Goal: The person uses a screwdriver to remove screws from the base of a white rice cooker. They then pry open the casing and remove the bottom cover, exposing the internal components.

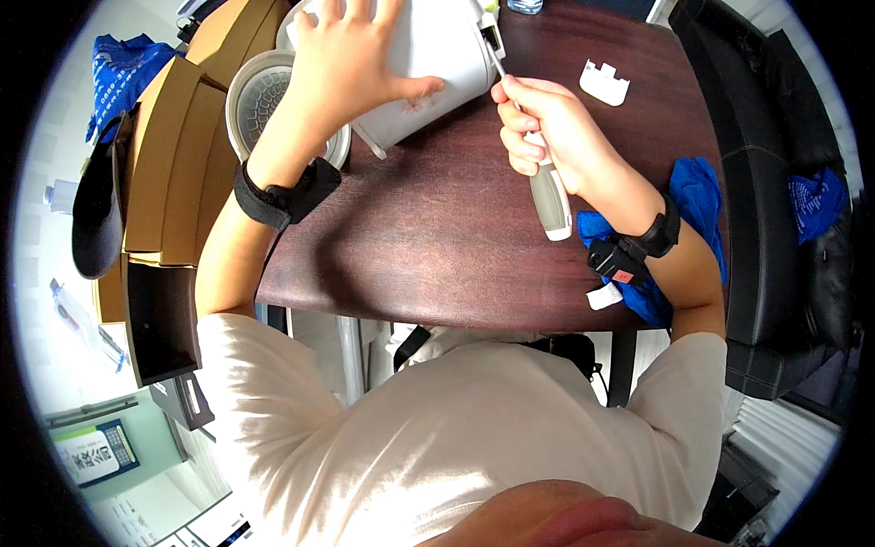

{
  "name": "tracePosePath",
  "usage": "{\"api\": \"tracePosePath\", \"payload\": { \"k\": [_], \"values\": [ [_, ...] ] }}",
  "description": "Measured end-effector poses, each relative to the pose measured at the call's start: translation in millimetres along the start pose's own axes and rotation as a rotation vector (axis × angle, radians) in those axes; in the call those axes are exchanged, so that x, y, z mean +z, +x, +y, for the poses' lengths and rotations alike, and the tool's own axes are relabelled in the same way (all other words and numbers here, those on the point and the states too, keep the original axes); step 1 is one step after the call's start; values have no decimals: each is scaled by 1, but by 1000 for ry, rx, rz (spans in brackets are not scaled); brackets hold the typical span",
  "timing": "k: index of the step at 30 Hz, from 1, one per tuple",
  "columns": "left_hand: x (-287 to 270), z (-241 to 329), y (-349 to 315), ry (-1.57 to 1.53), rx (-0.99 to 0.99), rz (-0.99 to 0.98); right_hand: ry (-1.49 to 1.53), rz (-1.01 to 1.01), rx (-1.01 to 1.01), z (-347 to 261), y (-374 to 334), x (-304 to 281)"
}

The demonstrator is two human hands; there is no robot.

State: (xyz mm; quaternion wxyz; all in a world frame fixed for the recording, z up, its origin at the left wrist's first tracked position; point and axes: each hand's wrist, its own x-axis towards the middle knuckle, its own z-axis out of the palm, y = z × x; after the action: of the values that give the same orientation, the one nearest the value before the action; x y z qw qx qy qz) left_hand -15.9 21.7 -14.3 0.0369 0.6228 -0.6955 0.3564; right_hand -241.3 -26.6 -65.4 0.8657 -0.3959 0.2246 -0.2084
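Observation:
A white appliance (437,50) with a small pink flower print lies tipped on its side at the table's far edge. My left hand (351,59) presses on it with fingers spread. A screwdriver (551,205) with a grey and white handle is in my right hand (551,128), fingers wrapped around its upper part. Its thin metal shaft points up to a dark opening on the appliance's right end; whether the tip touches a screw cannot be made out. Beside my left wrist is a round white part (260,100) with a patterned grey inside, partly hidden by my forearm.
A small white plastic cover (604,84) rests on the dark wooden table (437,246). A blue cloth (697,196) lies under my right forearm. Cardboard boxes (169,164) stand left of the table, and a black sofa (761,182) is on the right.

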Motion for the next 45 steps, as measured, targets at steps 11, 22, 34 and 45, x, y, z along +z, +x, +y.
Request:
{"api": "tracePosePath", "payload": {
  "k": [11, 22, 34, 45],
  "values": [
    [-4, 17, -8, 15, 12, 89, -75, 56, 39, -6, -3, 1],
    [-14, 28, -19, -29, 38, 125, -61, 42, 85, 9, -17, -2],
    [-9, 16, -3, -4, -62, 123, -67, 67, 124, 8, -26, -3],
    [-9, 23, -14, 27, 7, 133, 36, 92, 293, -9, -25, 2]
  ]
}}
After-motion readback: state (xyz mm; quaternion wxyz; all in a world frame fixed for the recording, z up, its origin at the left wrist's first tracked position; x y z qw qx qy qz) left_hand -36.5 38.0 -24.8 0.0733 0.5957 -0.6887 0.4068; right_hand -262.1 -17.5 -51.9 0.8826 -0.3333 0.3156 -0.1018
